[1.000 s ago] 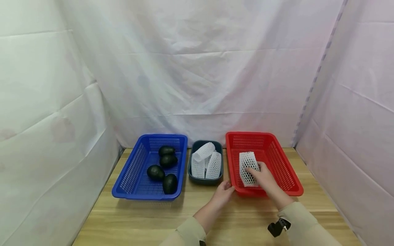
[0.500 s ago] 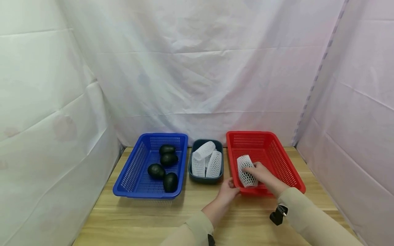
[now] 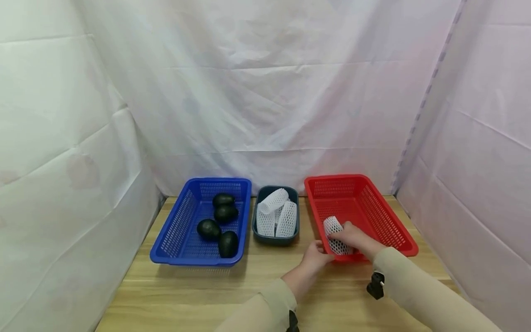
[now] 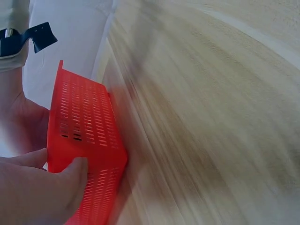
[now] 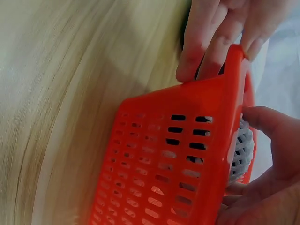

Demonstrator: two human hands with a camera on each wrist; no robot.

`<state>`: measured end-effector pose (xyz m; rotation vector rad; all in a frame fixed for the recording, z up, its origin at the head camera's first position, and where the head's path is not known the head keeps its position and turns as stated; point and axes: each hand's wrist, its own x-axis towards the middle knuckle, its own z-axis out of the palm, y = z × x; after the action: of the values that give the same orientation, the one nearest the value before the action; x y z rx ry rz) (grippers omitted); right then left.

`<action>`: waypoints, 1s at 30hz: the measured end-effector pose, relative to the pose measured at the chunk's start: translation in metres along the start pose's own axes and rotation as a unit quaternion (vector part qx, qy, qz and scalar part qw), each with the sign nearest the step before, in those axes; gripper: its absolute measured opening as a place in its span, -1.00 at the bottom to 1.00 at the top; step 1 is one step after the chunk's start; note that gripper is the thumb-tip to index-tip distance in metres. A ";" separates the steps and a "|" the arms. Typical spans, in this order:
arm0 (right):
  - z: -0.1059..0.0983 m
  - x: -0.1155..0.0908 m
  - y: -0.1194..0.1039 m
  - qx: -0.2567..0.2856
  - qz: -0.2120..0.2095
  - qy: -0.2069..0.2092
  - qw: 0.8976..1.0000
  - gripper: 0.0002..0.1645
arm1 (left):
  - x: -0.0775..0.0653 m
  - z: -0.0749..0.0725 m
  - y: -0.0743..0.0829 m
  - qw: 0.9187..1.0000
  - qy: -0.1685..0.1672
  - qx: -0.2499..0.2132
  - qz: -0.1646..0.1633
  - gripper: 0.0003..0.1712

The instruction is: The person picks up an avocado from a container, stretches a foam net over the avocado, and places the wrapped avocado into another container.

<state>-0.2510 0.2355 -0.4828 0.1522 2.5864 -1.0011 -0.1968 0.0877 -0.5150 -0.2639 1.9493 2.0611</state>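
Currently, the foam net (image 3: pixel 339 246) is in the red basket (image 3: pixel 352 207), at its near left corner. The right hand (image 3: pixel 352 236) is the nearer hand and is in contact: its fingers are curled round the foam net, with the thumb across the upper side. The long axis runs mainly from near to far, the far end angled slightly to the left. The foam net lies to the left of the right palm, and its far end projects beyond the thumb. Whether it contains anything, or bears on the basket floor, cannot be confirmed.

The left hand (image 3: pixel 315 258) is at the outside of the same corner, with the basket wall between it and the foam net. Thumb above and fingers below, it pinches the rim.

Further left on the worktop (image 3: pixel 186 295), in order: a dark tray (image 3: pixel 275 241) containing other nets (image 3: pixel 286 219), then a blue basket (image 3: pixel 176 230) containing four avocados (image 3: pixel 209 229).
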 end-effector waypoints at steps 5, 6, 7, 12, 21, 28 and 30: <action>-0.002 0.003 0.002 -0.025 0.013 -0.025 0.999 -0.06 | 0.000 0.001 0.001 1.000 0.002 0.019 -0.004 -0.47; -0.002 0.004 0.002 -0.025 0.015 -0.029 0.999 -0.04 | 0.000 0.001 0.001 1.000 0.001 0.022 -0.001 -0.47; -0.001 0.005 0.003 -0.026 0.017 -0.031 0.999 -0.02 | 0.001 0.001 0.001 1.000 0.002 0.023 -0.003 -0.46; 0.002 0.010 0.008 -0.027 0.014 -0.038 0.999 -0.02 | 0.004 0.001 -0.002 0.999 0.002 0.037 -0.002 -0.47; 0.004 0.014 0.015 -0.077 -0.006 -0.053 0.996 -0.07 | 0.005 -0.002 -0.003 0.999 -0.010 0.050 0.014 -0.51; 0.004 0.014 0.016 -0.079 0.001 -0.064 0.995 0.04 | 0.000 -0.010 0.000 0.996 -0.027 0.075 0.029 -0.47; 0.003 0.012 0.014 -0.079 -0.008 -0.055 0.995 0.00 | -0.001 -0.015 0.002 0.995 -0.030 0.087 0.029 -0.43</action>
<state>-0.2580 0.2436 -0.4981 0.0348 2.5566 -0.7819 -0.1976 0.0726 -0.5135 -0.1057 2.1069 1.8943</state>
